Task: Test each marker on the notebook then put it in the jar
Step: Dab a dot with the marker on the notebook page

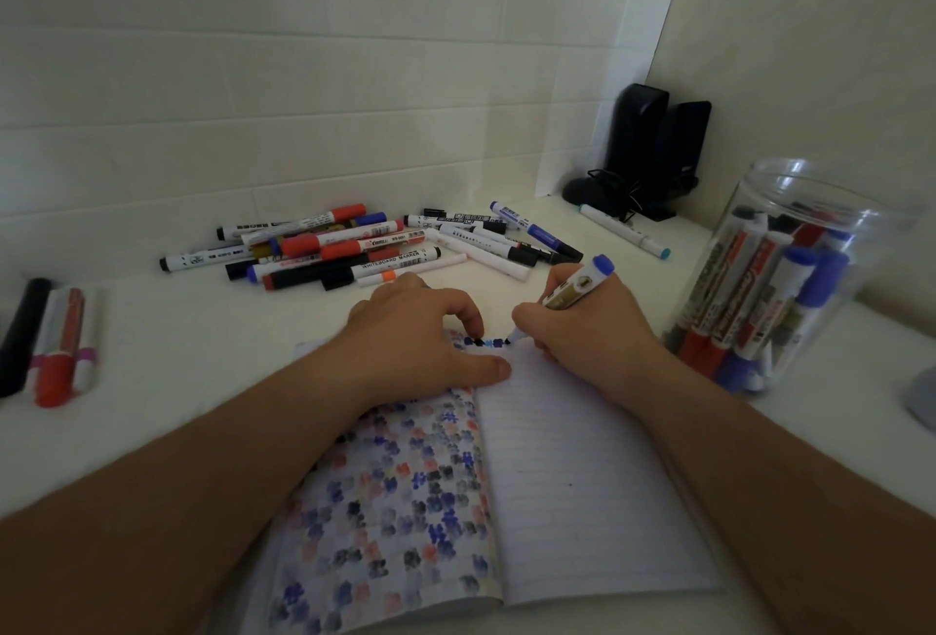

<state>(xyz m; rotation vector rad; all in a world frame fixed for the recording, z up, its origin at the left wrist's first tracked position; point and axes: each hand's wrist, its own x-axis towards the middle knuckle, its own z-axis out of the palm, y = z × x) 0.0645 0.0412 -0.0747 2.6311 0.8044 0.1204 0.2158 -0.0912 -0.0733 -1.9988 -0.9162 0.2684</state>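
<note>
An open lined notebook (582,472) lies in front of me, its left page covered with coloured ink marks. My right hand (587,330) grips a gold-barrelled marker (577,287) with a blue cap on its back end; its tip touches the top of the right page beside a short row of dark and blue marks. My left hand (425,335) rests on the notebook's top edge and holds the pages down with curled fingers. A clear plastic jar (790,275) stands to the right with several markers in it.
A pile of several loose markers (354,244) lies behind the notebook on the white table (177,356). A few more markers (61,346) lie at the far left. Two black speakers (653,153) stand in the back corner, a single white marker (625,232) before them.
</note>
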